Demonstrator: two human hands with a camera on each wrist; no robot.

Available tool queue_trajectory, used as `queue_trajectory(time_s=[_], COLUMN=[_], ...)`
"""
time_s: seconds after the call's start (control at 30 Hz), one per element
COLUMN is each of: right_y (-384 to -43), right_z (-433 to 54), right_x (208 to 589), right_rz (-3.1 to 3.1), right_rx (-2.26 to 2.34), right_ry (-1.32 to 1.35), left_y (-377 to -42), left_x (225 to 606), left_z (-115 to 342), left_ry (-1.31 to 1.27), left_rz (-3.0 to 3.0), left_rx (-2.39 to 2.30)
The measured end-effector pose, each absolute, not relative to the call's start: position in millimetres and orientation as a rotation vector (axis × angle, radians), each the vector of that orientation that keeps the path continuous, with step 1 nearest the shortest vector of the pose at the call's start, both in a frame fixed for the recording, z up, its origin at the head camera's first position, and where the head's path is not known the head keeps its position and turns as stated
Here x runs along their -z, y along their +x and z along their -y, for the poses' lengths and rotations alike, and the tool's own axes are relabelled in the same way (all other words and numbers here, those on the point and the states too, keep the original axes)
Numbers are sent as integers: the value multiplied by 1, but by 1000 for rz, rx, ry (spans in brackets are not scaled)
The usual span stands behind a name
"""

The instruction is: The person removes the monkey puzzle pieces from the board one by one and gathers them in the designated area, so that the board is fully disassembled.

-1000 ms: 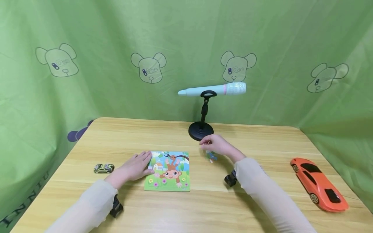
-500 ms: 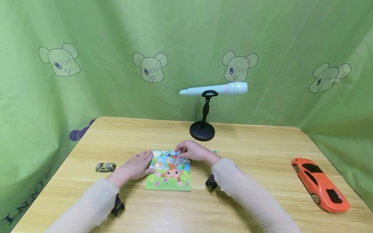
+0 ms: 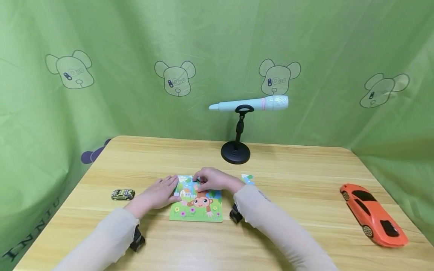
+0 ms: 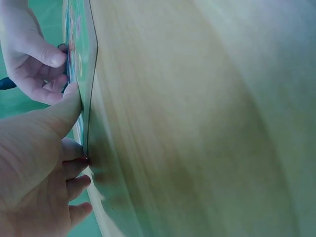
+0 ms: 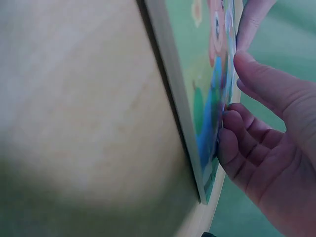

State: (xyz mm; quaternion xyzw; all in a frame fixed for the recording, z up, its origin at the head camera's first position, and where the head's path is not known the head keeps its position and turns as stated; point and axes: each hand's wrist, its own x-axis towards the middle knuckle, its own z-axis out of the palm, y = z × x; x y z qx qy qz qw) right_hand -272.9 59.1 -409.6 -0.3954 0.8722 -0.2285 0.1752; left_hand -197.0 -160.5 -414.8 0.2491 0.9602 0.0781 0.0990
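Left of the surface's (image 3: 288, 235) middle lies our nearly square puzzle (image 3: 194, 213), its far part beneath our right hand (image 3: 214, 179), fingers curled; whether they pinch anything we cannot tell. Our left hand (image 3: 157, 193) rests, fingers straight, on its left edge. Rightward, our sleeve (image 3: 271, 226) partly hides a loose piece (image 3: 248, 178); the stand (image 3: 235, 153) is near the surface's far edge.

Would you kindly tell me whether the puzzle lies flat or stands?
Flat: the puzzle lies picture up along the table, as both wrist views show.
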Motion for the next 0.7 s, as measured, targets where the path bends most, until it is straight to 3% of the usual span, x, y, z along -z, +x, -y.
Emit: queue_trajectory(time_s=[0.7], right_y=[-269], right_z=[-58], right_x=[410], right_rz=[-2387], right_rx=[683], right_ry=[-1058], left_y=[-197], left_x=[414], left_z=[161], left_ry=[730], left_rz=[-2831], left_rx=[-235])
